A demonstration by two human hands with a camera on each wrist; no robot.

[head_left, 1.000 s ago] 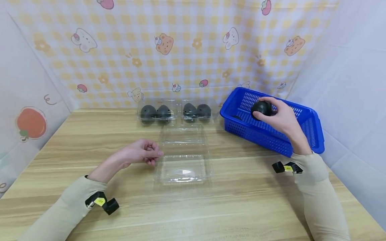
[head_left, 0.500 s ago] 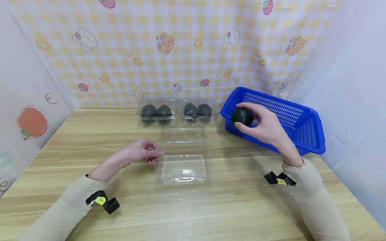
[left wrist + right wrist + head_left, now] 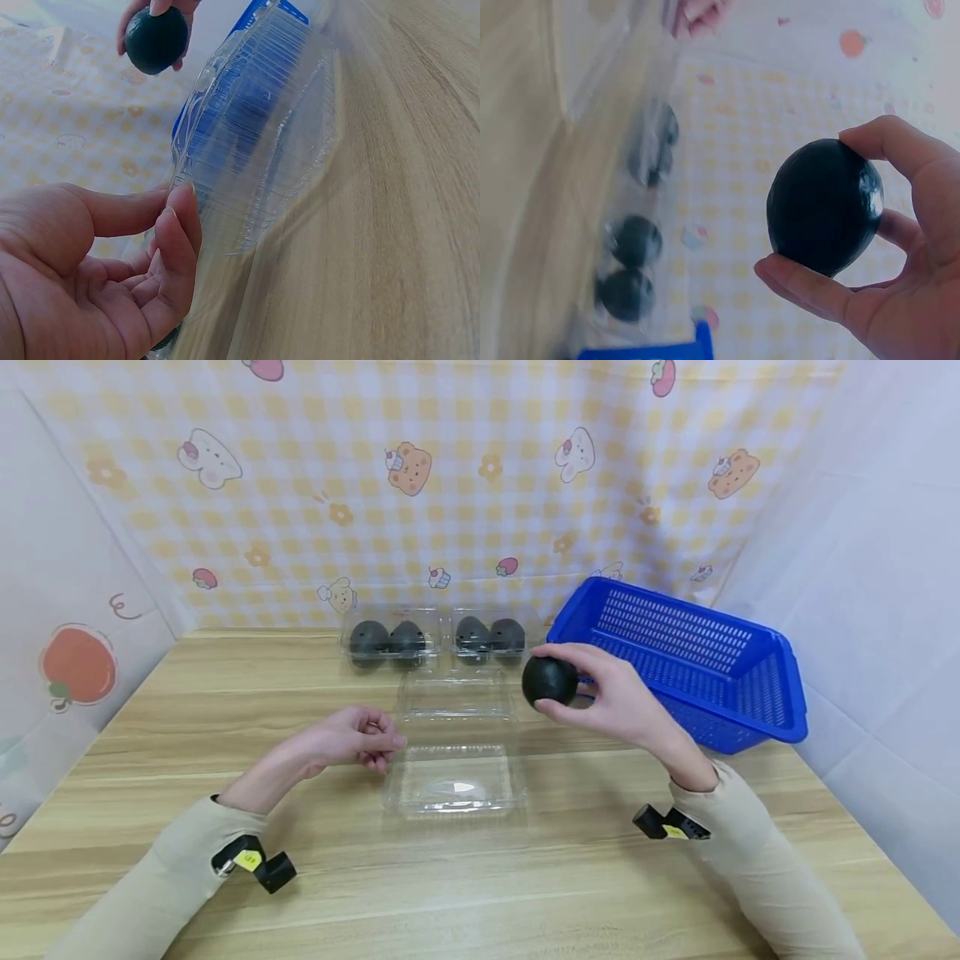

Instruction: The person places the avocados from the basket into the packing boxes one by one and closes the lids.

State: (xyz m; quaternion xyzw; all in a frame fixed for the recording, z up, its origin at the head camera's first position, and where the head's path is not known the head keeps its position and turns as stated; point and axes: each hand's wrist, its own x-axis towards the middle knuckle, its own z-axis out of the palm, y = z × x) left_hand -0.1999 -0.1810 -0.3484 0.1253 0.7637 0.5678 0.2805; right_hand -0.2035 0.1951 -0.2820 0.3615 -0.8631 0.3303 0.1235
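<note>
My right hand (image 3: 611, 706) grips a dark green avocado (image 3: 550, 682) between thumb and fingers, in the air just right of an open clear plastic clamshell box (image 3: 457, 781). The right wrist view shows the avocado (image 3: 823, 208) large, with smooth, shiny skin. My left hand (image 3: 348, 739) is at the box's left edge. In the left wrist view, thumb and forefinger of the left hand (image 3: 112, 262) pinch the rim of the box (image 3: 262, 112). The box stands open on the table, its lid folded back toward the rear wall.
Two clear boxes (image 3: 397, 617) (image 3: 495, 617) with avocados (image 3: 369, 642) inside stand behind the open one. A blue perforated basket (image 3: 783, 693) is at the back right of the wooden table (image 3: 465, 885). A checked cloth (image 3: 450, 527) hangs behind.
My right hand has carried the avocado out of the blue basket, leftward and toward me, to the open box's right side. The left hand and the box have stayed put.
</note>
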